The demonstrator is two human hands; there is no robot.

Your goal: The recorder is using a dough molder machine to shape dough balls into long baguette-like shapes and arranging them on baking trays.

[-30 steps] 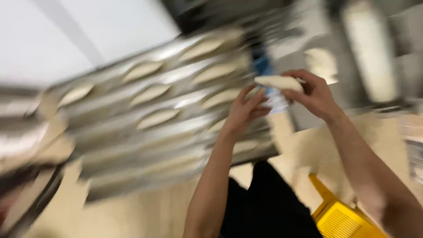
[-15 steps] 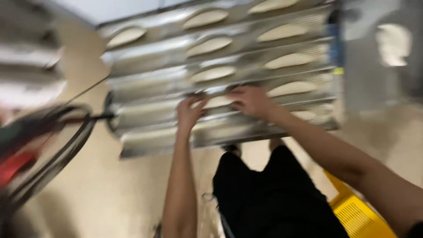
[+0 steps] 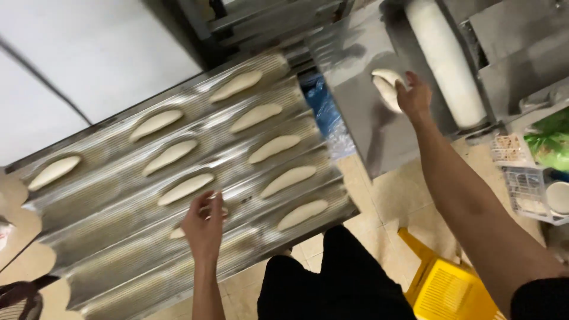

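A corrugated metal baking tray (image 3: pixel 118 237) holds several long pale dough pieces (image 3: pixel 275 148) in its grooves. My left hand (image 3: pixel 204 225) hovers over the tray's near side, fingers spread, touching a dough piece (image 3: pixel 178 232) partly hidden under it. My right hand (image 3: pixel 414 98) reaches out to a steel chute (image 3: pixel 355 112) of a machine and rests on a rolled dough piece (image 3: pixel 386 86) there. Beside it runs a white roller (image 3: pixel 447 62).
A yellow plastic stool (image 3: pixel 444 284) stands on the tiled floor at lower right. Small plastic containers (image 3: pixel 530 189) and a green bag (image 3: pixel 551 139) sit at the right edge. A blue plastic bag (image 3: pixel 323 106) lies between tray and machine. White panels fill the upper left.
My right hand left the tray and moved up right to the machine's chute, onto a new dough piece. My left hand stayed over the tray. The camera steadied.
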